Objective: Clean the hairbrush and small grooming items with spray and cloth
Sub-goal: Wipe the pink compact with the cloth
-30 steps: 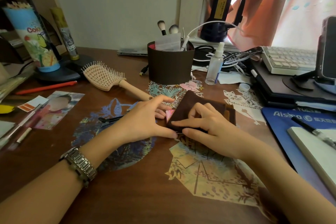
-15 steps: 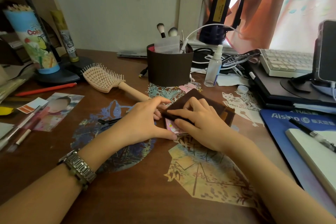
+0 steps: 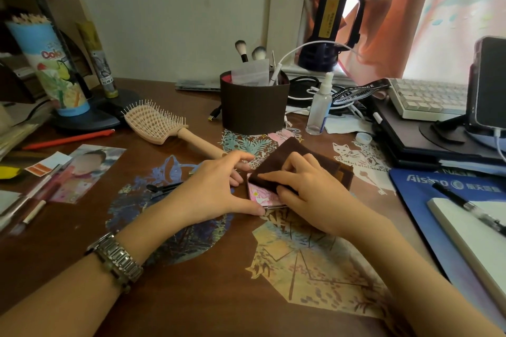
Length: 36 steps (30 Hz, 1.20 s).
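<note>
A small flat pink item (image 3: 261,195) with a printed picture lies on the desk in the middle. My left hand (image 3: 216,189) steadies it, thumb at its near edge and fingers at its far-left side. My right hand (image 3: 306,189) presses a dark brown cloth (image 3: 290,156) onto its far half. The beige hairbrush (image 3: 158,123) lies bristles up to the left, its handle pointing toward my left hand. A clear spray bottle (image 3: 319,107) stands behind, to the right of a brown holder (image 3: 254,107) with makeup brushes. Black hair clips (image 3: 164,188) lie left of my left hand.
A keyboard (image 3: 427,98) on a black laptop and a phone on a stand (image 3: 490,82) fill the right. A blue pad (image 3: 427,200) with notebook and pen lies at the near right. A white cap (image 3: 364,137), a photo (image 3: 87,172), a red pen (image 3: 68,139) and a colourful tube (image 3: 49,65) sit around.
My right hand has slid the brown cloth away from me across the pink item, uncovering more of its near half. My left hand has stayed in place.
</note>
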{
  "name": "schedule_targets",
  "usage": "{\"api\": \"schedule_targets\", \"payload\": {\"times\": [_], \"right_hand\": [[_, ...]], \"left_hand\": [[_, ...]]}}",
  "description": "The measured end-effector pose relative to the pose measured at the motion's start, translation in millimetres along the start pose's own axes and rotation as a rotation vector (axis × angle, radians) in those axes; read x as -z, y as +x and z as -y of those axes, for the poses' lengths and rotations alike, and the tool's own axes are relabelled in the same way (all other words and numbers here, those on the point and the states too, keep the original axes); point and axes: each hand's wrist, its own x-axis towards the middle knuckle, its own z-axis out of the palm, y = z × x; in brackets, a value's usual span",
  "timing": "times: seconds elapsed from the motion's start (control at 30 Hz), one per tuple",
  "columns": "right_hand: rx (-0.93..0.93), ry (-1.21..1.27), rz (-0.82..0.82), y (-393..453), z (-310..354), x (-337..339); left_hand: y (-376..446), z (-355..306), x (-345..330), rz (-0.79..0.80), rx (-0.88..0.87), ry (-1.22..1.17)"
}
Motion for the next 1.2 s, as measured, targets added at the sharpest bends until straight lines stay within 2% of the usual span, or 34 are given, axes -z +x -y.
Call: {"api": "schedule_targets", "payload": {"times": [0.37, 0.43, 0.57, 0.63, 0.83, 1.2], "right_hand": [[0.01, 0.308, 0.215, -25.2, -21.4, 21.3], [-0.028, 0.378, 0.167, -26.2, -23.5, 21.6], [-0.179, 0.468, -0.07, -25.0, -40.4, 23.5], [-0.244, 0.515, -0.122, -27.0, -51.7, 23.3], [-0.324, 0.6, -0.096, -32.4, -68.7, 21.5], [-0.346, 0.669, -0.119, -33.7, -72.9, 17.8]], "left_hand": [[-2.9, -1.4, -2.4, 0.005, -0.032, 0.018], [-2.7, -3.4, -4.3, -0.002, -0.012, 0.003], [2.1, -6.0, -9.5, -0.007, 0.031, -0.062], [6.4, -7.2, -10.9, 0.021, 0.031, -0.055], [24.3, -18.2, -6.9, 0.105, 0.038, -0.049], [57.4, -38.9, -15.1, 0.172, 0.059, -0.312]]}}
